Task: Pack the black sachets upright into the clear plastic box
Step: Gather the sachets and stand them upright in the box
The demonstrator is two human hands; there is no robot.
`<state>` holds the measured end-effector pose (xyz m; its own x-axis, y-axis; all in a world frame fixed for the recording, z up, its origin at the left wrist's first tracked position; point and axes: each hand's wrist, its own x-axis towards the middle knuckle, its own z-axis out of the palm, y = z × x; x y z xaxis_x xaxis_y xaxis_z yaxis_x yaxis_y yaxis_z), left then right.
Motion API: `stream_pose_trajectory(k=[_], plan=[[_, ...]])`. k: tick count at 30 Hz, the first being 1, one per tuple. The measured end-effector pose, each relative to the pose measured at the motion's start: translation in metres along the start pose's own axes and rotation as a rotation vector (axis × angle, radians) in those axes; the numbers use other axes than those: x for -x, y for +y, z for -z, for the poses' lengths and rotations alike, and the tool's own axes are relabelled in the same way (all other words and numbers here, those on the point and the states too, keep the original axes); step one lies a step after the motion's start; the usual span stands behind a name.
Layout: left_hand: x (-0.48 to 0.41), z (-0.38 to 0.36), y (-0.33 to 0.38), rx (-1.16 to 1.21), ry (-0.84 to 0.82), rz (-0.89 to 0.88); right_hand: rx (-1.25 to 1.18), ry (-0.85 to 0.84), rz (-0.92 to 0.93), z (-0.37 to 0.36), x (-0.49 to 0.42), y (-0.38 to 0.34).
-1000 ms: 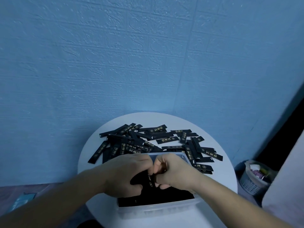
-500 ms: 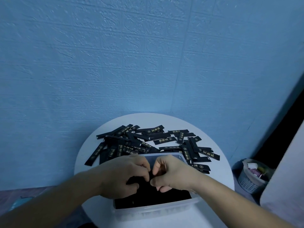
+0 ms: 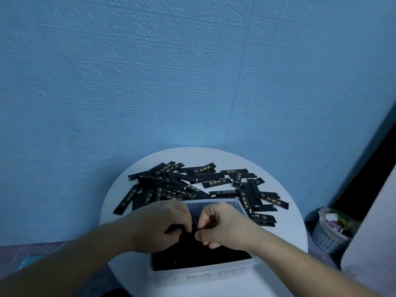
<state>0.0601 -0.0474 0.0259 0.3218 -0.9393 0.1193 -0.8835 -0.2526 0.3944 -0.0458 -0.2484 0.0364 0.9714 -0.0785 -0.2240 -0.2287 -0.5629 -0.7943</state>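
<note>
A round white desk (image 3: 285, 228) stands against a blue brick-textured wall (image 3: 192, 71). The clear plastic box (image 3: 205, 275) sits at the near edge of the desk, about midway across, with its far rim reaching toward the desk's middle. Inside it, the packed sachets (image 3: 203, 257) form a dense black mass that fills the near part of the box; they stand close together, though single ones are hard to tell apart in the dim light.

Both hands are over the box and meet near its middle. The left hand (image 3: 160, 228) comes in from the near left; its fingers are curled downward and its thumb closes against them on the dark sachet tops. The right hand (image 3: 229, 229) comes in from the near right, its fingers bent into a loose fist and pinching the same dark row just beside the left hand's fingertips. The two hands nearly touch.

The loose sachets (image 3: 216, 182) lie flat in an untidy heap across the far half of the desk, overlapping one another, spread from near the left edge to near the right edge; some touch the box's far rim.

On the floor, off the desk's right edge, a pale latticed basket (image 3: 327, 239) holds mixed small items.
</note>
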Motion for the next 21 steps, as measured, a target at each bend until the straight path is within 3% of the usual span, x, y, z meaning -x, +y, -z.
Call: stream_pose_trajectory(k=[10, 16, 21], plan=[[-0.007, -0.001, -0.001, -0.060, 0.092, 0.020, -0.045, -0.035, -0.022, 0.011, 0.002, 0.006], [-0.015, 0.015, -0.001, 0.011, 0.296, 0.026, -0.041, 0.080, 0.163, 0.051, -0.010, 0.002], [-0.039, 0.030, -0.030, 0.026, 0.363, 0.171, 0.141, 0.204, 0.266, 0.085, -0.048, 0.012]])
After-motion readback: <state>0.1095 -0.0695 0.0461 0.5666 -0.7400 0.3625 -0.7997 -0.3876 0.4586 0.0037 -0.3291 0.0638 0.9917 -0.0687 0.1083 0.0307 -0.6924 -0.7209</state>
